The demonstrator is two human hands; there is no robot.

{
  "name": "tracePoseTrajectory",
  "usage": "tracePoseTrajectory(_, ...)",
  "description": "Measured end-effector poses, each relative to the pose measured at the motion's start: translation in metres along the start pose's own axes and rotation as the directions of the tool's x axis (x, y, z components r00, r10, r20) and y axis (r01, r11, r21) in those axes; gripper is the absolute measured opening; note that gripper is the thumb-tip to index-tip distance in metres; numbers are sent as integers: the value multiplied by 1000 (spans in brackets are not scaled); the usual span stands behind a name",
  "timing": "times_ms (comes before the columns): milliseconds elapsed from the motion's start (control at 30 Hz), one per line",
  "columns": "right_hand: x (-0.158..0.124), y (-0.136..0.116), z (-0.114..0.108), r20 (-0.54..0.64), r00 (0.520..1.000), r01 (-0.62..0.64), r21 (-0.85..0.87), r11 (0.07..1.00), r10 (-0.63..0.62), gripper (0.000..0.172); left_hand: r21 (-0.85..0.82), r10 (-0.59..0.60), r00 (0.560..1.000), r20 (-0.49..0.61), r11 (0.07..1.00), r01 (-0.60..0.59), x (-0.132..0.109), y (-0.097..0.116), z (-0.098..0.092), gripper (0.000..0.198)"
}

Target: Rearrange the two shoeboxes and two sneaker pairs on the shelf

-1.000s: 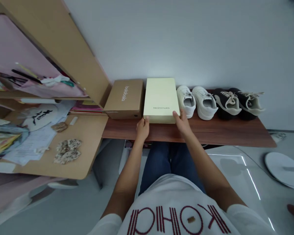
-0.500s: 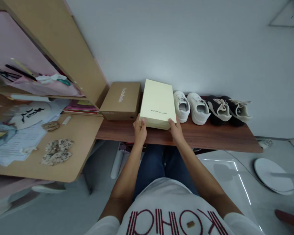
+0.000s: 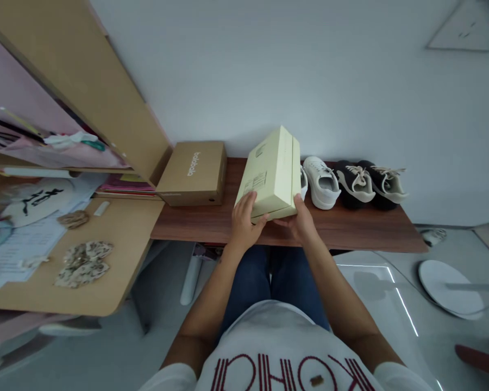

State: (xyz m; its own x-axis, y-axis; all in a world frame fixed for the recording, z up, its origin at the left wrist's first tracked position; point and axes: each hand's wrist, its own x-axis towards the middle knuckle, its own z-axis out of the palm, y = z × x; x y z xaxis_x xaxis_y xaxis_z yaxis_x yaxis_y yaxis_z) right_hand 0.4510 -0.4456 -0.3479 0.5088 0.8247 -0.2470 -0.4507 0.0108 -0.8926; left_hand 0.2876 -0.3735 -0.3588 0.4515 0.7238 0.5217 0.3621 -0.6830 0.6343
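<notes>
Both of my hands hold a pale yellow shoebox (image 3: 274, 175) tipped up on its side above the dark wooden shelf (image 3: 350, 231), its labelled end facing me. My left hand (image 3: 246, 220) presses against the labelled end with fingers curled on it. My right hand (image 3: 299, 222) grips the box's lower right corner from beneath. A brown cardboard shoebox (image 3: 193, 172) lies flat on the shelf just left of the yellow one. Right of it stand a white sneaker (image 3: 321, 182) and a pair of black sneakers (image 3: 370, 182).
A light wooden desk (image 3: 118, 271) with papers, a fan and patterned hair ties juts out at left under a slanted shelf unit. A white round base (image 3: 448, 288) sits on the glossy floor at right. The wall stands right behind the shelf.
The yellow box, flat on the shelf a second ago, has been lifted and rolled onto its side. My left hand shifted onto its labelled end. One white sneaker is now hidden behind it.
</notes>
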Motion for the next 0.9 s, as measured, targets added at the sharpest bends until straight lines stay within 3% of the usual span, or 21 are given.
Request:
tracePoseTrajectory(100, 9, 0, -4, -18, 1000, 5, 64, 998, -4, 52, 89, -51, 997, -58, 994, 56, -8, -15, 5, 65)
tracePoseTrajectory(233, 19, 24, -5, 3, 1000, -16, 110, 994, 16, 40, 144, -29, 991, -128, 988, 48, -10, -19, 7, 57)
tracePoseTrajectory(333, 20, 33, -13, -50, 998, 32, -129, 991, -38, 31, 194, -33, 992, -125, 979, 57, -13, -20, 6, 51)
tracePoseTrajectory(400, 18, 25, -28, -54, 973, 177, -461, 870, -226, 27, 173, -59, 980, -191, 981, 93, -16, -25, 5, 54)
tracePoseTrajectory(433, 18, 17, -37, -32, 934, 259, -621, 739, -355, 27, 139, -87, 966, -244, 983, 124, -16, -28, 5, 58)
tracePoseTrajectory(500, 19, -6, -60, 40, 809, 345, -840, 419, -587, 30, 35, -182, 931, -317, 978, 204, -14, -35, 6, 69)
tracePoseTrajectory(567, 26, -29, -82, 101, 720, 304, -935, 181, -687, 35, -67, -297, 904, -307, 954, 291, -7, -41, 8, 73)
tracePoseTrajectory(633, 39, -44, -99, 157, 736, 241, -970, 37, -659, 41, -121, -377, 891, -253, 926, 358, 3, -45, 10, 68)
tracePoseTrajectory(733, 61, -52, -114, 190, 805, 191, -980, -59, -562, 36, -90, -423, 866, -266, 906, 414, 17, -36, 14, 61)
tracePoseTrajectory(800, 72, -51, -120, 206, 805, 208, -976, -60, -557, 23, -9, -376, 865, -333, 918, 396, 22, -17, 22, 61)
tracePoseTrajectory(867, 79, -50, -127, 196, 777, 244, -970, 0, -598, 16, 62, -233, 919, -318, 962, 266, 25, 13, 39, 59)
tracePoseTrajectory(900, 82, -51, -131, 152, 759, 248, -967, 65, -634, 16, 66, -140, 958, -252, 985, 161, 29, 30, 51, 55)
